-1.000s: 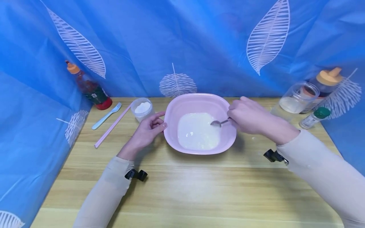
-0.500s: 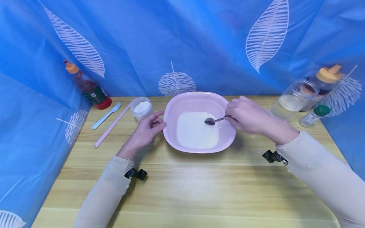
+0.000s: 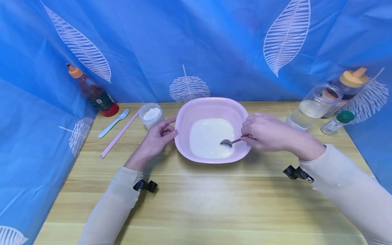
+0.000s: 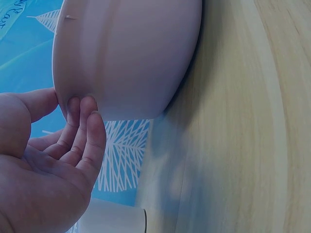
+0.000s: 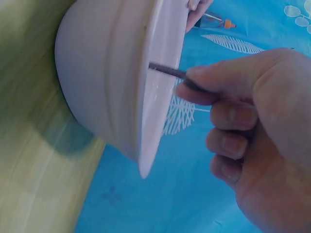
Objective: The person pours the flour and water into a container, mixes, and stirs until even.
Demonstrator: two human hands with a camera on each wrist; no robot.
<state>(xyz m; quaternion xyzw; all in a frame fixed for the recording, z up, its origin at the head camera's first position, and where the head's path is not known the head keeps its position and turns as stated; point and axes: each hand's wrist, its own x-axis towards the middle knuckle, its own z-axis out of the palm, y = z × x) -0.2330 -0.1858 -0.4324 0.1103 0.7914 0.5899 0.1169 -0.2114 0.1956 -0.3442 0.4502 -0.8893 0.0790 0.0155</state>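
The left hand (image 3: pixel 155 140) pinches the left rim of the pink basin (image 3: pixel 214 109) on the table (image 3: pixel 211 200), its fingertips (image 4: pixel 95 124) beneath seen only in that wrist's view. At the basin's right, the right hand (image 3: pixel 267 132) grips a spoon (image 3: pixel 226 143), its bowl, inside, showing only in the head view.

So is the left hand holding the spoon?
No, the right hand grips the spoon, while the left hand holds the bowl.

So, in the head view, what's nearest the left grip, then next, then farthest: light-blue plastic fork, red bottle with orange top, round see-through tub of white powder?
1. Tub, just behind the left grip.
2. Fork, out to the left.
3. Bottle, in the back left corner.
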